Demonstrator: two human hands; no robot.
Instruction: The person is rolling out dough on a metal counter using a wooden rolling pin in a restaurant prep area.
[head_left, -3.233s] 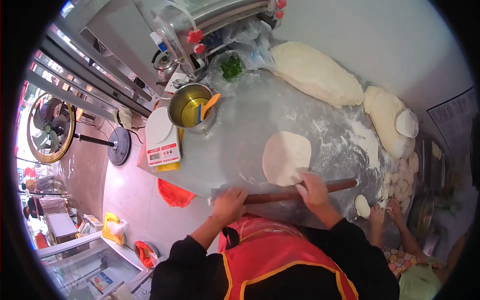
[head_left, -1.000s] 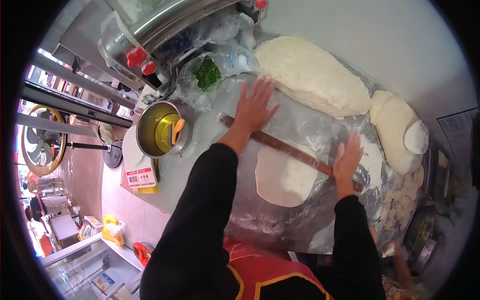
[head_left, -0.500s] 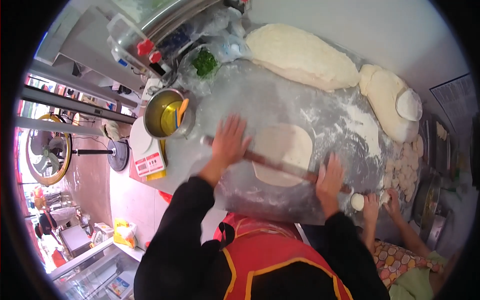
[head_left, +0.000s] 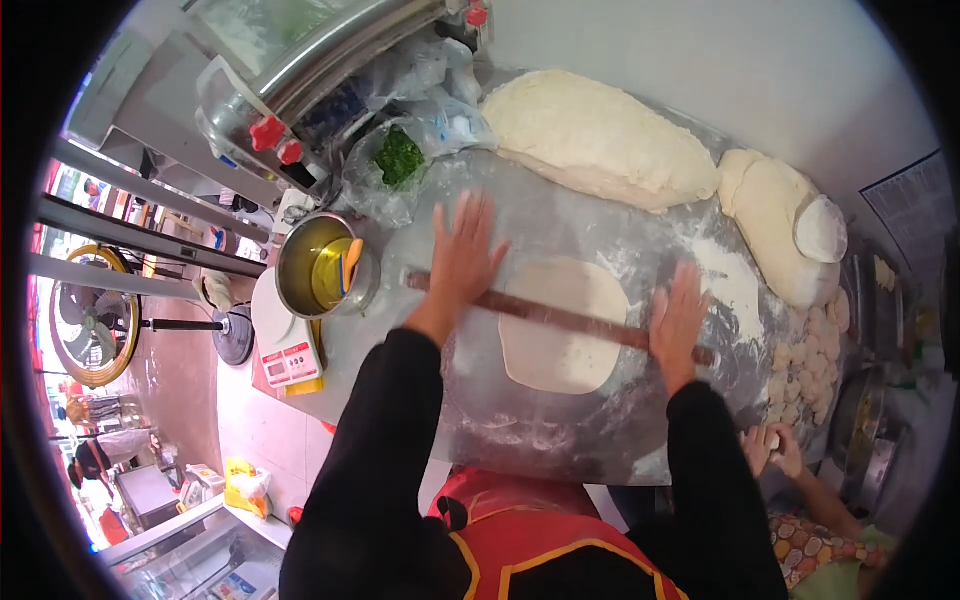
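A long brown rolling pin [head_left: 575,323] lies slantwise across the middle of a thin, pale, rounded sheet of dough [head_left: 558,365]. On the pin's left part rests my left hand [head_left: 464,250], open, its palm down and fingers stretched out past the pin. My right hand [head_left: 682,318] presses near the other end in the same flat way, fingers extended, not wrapped round the wood. Beneath the dough is a grey worktop [head_left: 470,400] dusted with flour. The dough sheet sticks out on both the near and far sides of the pin.
Large dough masses [head_left: 600,140] lie along the wall. Small dough pieces [head_left: 805,365] are heaped at right, near a co-worker's hands [head_left: 775,448] pinching some dough. At left stand a metal pot [head_left: 328,265] of yellow oil, a scale [head_left: 290,362] and a bag of chopped greens [head_left: 400,160].
Both my hands have pushed the rolling pin away from me, from the dough's near part to its middle. The co-worker's hands have come together around some dough. The whole view has shifted slightly.
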